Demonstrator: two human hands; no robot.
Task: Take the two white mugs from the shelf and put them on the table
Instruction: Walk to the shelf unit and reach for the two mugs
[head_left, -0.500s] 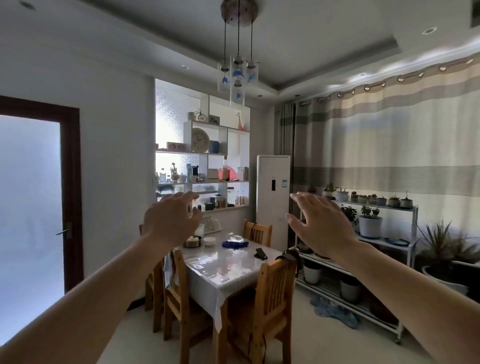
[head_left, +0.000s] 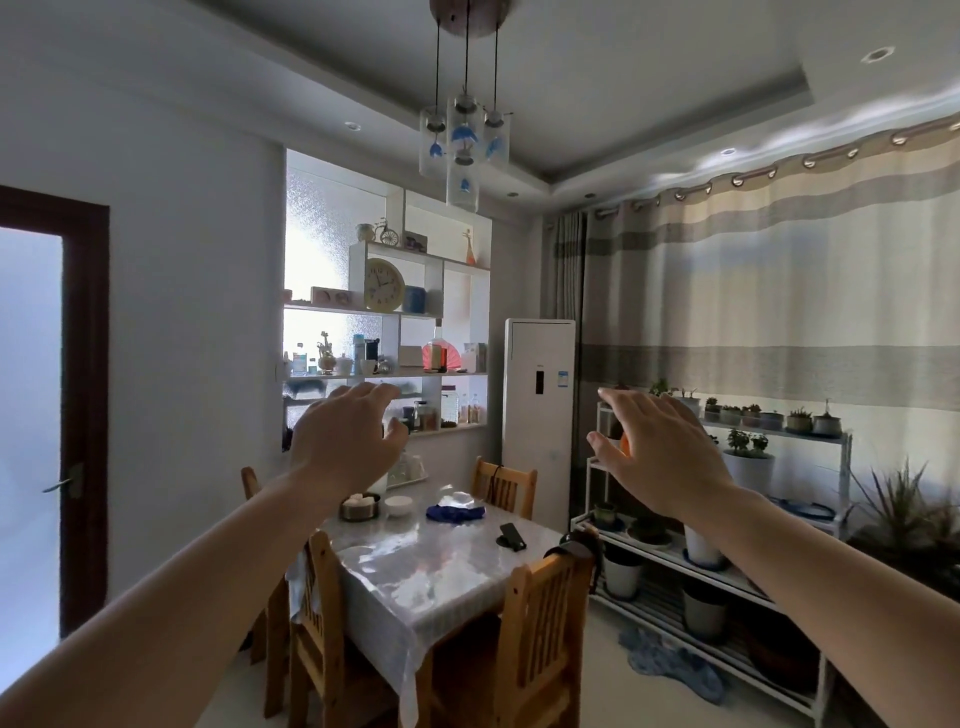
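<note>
Both arms are stretched out from across the room, with the counter standing between the person and the shelf on the far wall. The left hand is spread wide and empty, its fingers curled loosely; the right hand is likewise open and holds nothing. Small white vessels sit on the shelf's middle level, one white mug near the centre divider and another white piece just left of it, though at this range it is too small to tell whether that second one is a mug. Both stand upright, long axis vertical, mouths up; which way any handle faces cannot be made out. The step in hand looks like the approach, so the sensible way is probably to walk round the counter's left side, past the chairs, rather than lean over it. Near the shelf, each hand should likely go to one mug, taking it by the body or handle and lifting straight up before drawing back, since bottles and ornaments crowd the same level and could be knocked.
</note>
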